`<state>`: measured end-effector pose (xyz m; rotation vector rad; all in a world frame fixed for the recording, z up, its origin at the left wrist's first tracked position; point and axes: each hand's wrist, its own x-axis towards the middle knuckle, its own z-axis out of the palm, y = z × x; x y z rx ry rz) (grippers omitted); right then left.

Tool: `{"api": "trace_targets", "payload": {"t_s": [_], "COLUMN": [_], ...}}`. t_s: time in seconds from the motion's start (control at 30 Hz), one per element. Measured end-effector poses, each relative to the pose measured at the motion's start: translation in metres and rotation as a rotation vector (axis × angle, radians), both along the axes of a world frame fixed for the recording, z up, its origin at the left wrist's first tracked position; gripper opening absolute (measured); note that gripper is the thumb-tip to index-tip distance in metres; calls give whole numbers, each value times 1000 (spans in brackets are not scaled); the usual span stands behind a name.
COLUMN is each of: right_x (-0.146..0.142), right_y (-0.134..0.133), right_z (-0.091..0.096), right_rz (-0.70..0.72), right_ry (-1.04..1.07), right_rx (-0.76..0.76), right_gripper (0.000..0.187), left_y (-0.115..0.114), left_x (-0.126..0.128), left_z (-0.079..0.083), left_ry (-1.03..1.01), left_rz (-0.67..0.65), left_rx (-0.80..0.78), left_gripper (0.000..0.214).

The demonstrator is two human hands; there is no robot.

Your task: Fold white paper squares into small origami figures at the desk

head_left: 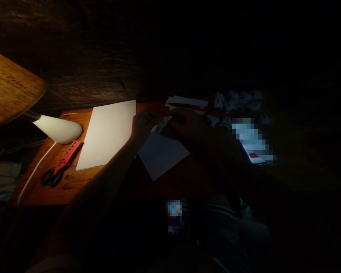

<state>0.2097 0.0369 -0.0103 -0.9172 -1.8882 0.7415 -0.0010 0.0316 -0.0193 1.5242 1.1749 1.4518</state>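
Observation:
Both hands meet over the middle of the wooden table, in dim light. My left hand (143, 123) has its fingers closed on one side of a small folded piece of white paper (163, 123). On the other side, my right hand (184, 121) pinches the same folded paper. Fine finger detail is lost in shadow. Below the hands a square white sheet (161, 155) lies turned on its corner. To the left of my left hand rests a larger stack of white paper (108, 136).
A lamp with a white base (59, 129) and wood-look shade (11, 87) stands left. Scissors in a red sheath (65, 161) lie beside it. A dark-bladed knife (184, 105) rests on paper at the back. Several folded paper pieces (238, 102) and a lit phone (251, 140) are right.

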Motion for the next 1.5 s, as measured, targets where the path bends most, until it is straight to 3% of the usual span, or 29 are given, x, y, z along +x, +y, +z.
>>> {"api": "trace_targets", "payload": {"t_s": [0.3,0.5,0.7,0.93,1.13,1.33,1.5], "right_x": [2,1,-3,0,-1,1,4], "right_y": [5,15,11,12,17,13,6], "right_z": [-4,-13,-11,-12,-18,-13,-5], "right_rz": [17,-28,106,51,44,19,95], "right_ry": [75,154,210,110,176,128,64], "right_rx": [-79,-101,-169,-123,-119,-104,16], "right_gripper": [24,42,42,21,22,37,36], "left_y": [1,-3,-5,-5,-2,0,-2], "left_x": [0,3,4,3,3,0,1], "left_z": [-6,-1,2,-1,-1,-4,0], "left_ry": [-91,-59,-70,-77,-97,-82,-106], "left_rz": [-135,-247,-223,-110,-70,-7,-45], "left_rx": [-106,-178,-204,-150,-92,-64,-95], "left_gripper": [47,32,32,25,25,21,17]}}
